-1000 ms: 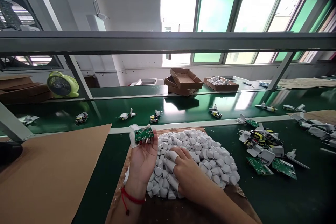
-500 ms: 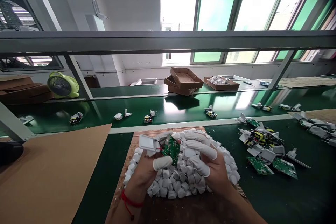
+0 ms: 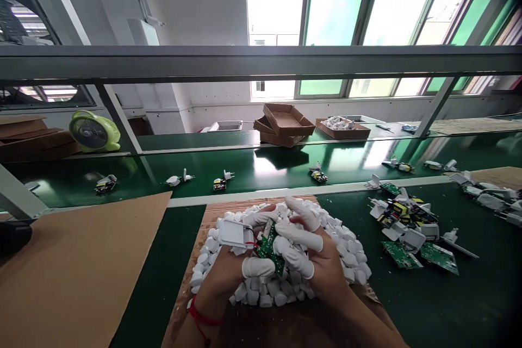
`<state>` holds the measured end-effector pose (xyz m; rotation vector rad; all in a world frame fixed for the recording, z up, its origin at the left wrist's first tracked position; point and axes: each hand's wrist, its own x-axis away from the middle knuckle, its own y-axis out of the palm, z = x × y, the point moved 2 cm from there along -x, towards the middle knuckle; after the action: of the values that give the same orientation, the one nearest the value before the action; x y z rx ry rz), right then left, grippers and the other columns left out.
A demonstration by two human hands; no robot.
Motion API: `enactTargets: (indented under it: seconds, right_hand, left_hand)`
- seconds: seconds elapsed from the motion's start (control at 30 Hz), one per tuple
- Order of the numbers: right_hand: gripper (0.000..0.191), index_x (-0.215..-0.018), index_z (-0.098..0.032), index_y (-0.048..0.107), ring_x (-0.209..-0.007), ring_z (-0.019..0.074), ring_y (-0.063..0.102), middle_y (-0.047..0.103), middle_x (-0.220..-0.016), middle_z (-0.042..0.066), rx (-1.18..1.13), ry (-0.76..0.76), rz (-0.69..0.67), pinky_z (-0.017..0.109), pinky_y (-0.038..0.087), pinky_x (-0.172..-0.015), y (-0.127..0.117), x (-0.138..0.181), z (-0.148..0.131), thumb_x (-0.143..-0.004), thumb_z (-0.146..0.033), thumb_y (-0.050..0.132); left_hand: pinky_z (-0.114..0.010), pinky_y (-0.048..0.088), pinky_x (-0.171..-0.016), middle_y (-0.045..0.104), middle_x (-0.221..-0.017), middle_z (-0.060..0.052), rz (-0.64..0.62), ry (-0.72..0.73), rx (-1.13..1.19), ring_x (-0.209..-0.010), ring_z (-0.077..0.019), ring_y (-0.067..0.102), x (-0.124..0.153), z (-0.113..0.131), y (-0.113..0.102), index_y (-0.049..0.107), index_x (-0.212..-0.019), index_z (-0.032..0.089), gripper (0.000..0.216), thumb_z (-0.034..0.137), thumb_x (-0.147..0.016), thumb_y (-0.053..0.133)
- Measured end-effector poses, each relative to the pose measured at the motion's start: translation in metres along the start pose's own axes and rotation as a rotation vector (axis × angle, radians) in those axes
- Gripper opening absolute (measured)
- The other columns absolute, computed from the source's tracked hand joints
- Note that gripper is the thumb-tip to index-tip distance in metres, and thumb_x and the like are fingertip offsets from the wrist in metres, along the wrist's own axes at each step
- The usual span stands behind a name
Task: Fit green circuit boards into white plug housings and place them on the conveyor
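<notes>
My left hand (image 3: pixel 235 267) grips a green circuit board (image 3: pixel 267 247), its gloved thumb in front and fingers behind. A white plastic housing (image 3: pixel 235 235) hangs beside the board, joined by thin red and dark wires. My right hand (image 3: pixel 312 247) has closed in from the right, and its covered fingertips press on the board's upper right part. Whether a small white piece sits between those fingertips is hard to make out. Beneath both hands spreads a heap of small white plastic caps (image 3: pixel 281 298) on a cardboard sheet (image 3: pixel 183 310).
To the right lies a pile of boards with white housings (image 3: pixel 408 223). Several similar units (image 3: pixel 318 174) sit along the green conveyor belt (image 3: pixel 269 166) beyond. A large cardboard panel (image 3: pixel 81 266) covers the left side. A metal rail (image 3: pixel 261 62) crosses above; a green fan (image 3: pixel 94 131) stands back left.
My right hand has moved left onto the board, where before it was apart from it. The board has tilted slightly in my left hand. Units on the belt have shifted left.
</notes>
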<state>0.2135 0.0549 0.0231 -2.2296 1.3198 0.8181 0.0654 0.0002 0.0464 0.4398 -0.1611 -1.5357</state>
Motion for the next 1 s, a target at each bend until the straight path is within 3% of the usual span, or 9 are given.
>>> enactTargets:
  seconds: [0.1, 0.2, 0.3, 0.43, 0.6, 0.73, 0.87, 1.0]
  right_hand:
    - [0.072, -0.14, -0.039, 0.042, -0.099, 0.0195, 0.053, 0.056, -0.117, 0.003, -0.208, 0.221, 0.005, 0.032, 0.043, -0.091, 0.001, -0.001, 0.002, -0.078, -0.034, 0.078]
    - [0.089, -0.148, -0.034, 0.027, -0.083, 0.016, 0.055, 0.056, -0.116, 0.005, -0.532, 0.405, -0.233, 0.031, 0.046, -0.081, 0.005, -0.001, -0.002, -0.076, -0.039, 0.079]
    - [0.087, -0.146, -0.027, 0.033, -0.086, 0.0191, 0.058, 0.057, -0.117, 0.009, -0.684, 0.455, -0.398, 0.035, 0.047, -0.084, 0.009, 0.003, -0.006, -0.073, -0.045, 0.078]
    - [0.076, -0.135, -0.022, 0.051, -0.102, 0.0276, 0.057, 0.06, -0.113, 0.011, -0.693, 0.419, -0.372, 0.039, 0.045, -0.091, 0.015, 0.006, -0.009, -0.069, -0.048, 0.078]
    - [0.052, -0.12, -0.025, 0.062, -0.091, 0.0217, 0.06, 0.062, -0.101, 0.005, -0.776, 0.391, -0.369, 0.032, 0.048, -0.084, 0.019, 0.007, -0.011, -0.072, -0.035, 0.08]
    - [0.047, -0.113, -0.024, 0.065, -0.078, 0.0152, 0.059, 0.06, -0.088, 0.001, -0.82, 0.391, -0.386, 0.023, 0.047, -0.073, 0.019, 0.006, -0.01, -0.07, -0.029, 0.082]
    - [0.044, -0.11, -0.023, 0.065, -0.086, 0.0191, 0.06, 0.06, -0.098, 0.004, -0.809, 0.356, -0.439, 0.03, 0.049, -0.081, 0.017, 0.0, -0.013, -0.072, -0.033, 0.082]
    - [0.044, -0.107, -0.024, 0.067, -0.096, 0.0224, 0.059, 0.059, -0.108, 0.006, -0.787, 0.345, -0.443, 0.033, 0.049, -0.085, 0.016, -0.003, -0.016, -0.068, -0.034, 0.085]
  left_hand:
    - [-0.052, 0.048, -0.099, 0.067, -0.116, -0.015, -0.048, 0.029, 0.004, -0.115, -0.0407, 0.057, -0.002, 0.0, -0.002, 0.06, -0.125, 0.02, 0.089, 0.027, -0.043, 0.093]
    - [-0.048, 0.053, -0.093, 0.07, -0.109, -0.013, -0.145, -0.029, -0.038, -0.106, -0.0385, 0.063, 0.0, -0.01, -0.011, 0.063, -0.122, 0.02, 0.084, 0.024, -0.043, 0.093]
    - [-0.047, 0.055, -0.089, 0.072, -0.104, -0.012, -0.211, -0.09, -0.082, -0.102, -0.0392, 0.065, 0.003, -0.02, -0.017, 0.067, -0.117, 0.02, 0.084, 0.02, -0.038, 0.094]
    - [-0.048, 0.054, -0.091, 0.072, -0.106, -0.012, -0.232, -0.084, -0.099, -0.108, -0.0426, 0.061, 0.004, -0.017, -0.013, 0.068, -0.116, 0.019, 0.089, 0.018, -0.031, 0.094]
    - [-0.047, 0.052, -0.094, 0.071, -0.109, -0.009, -0.233, -0.084, -0.133, -0.115, -0.0421, 0.056, 0.003, -0.01, -0.01, 0.069, -0.114, 0.021, 0.081, 0.022, -0.037, 0.094]
    - [-0.046, 0.05, -0.097, 0.072, -0.107, -0.008, -0.271, -0.066, -0.169, -0.116, -0.0417, 0.055, 0.004, -0.015, -0.017, 0.07, -0.111, 0.02, 0.087, 0.019, -0.028, 0.095]
    - [-0.047, 0.051, -0.095, 0.074, -0.097, -0.01, -0.243, -0.021, -0.218, -0.113, -0.0413, 0.058, 0.005, -0.009, -0.017, 0.075, -0.098, 0.019, 0.067, 0.033, -0.036, 0.095]
    - [-0.047, 0.052, -0.094, 0.074, -0.089, -0.007, -0.28, 0.012, -0.259, -0.109, -0.0395, 0.06, 0.003, 0.004, -0.007, 0.077, -0.084, 0.021, 0.052, 0.023, -0.035, 0.094]
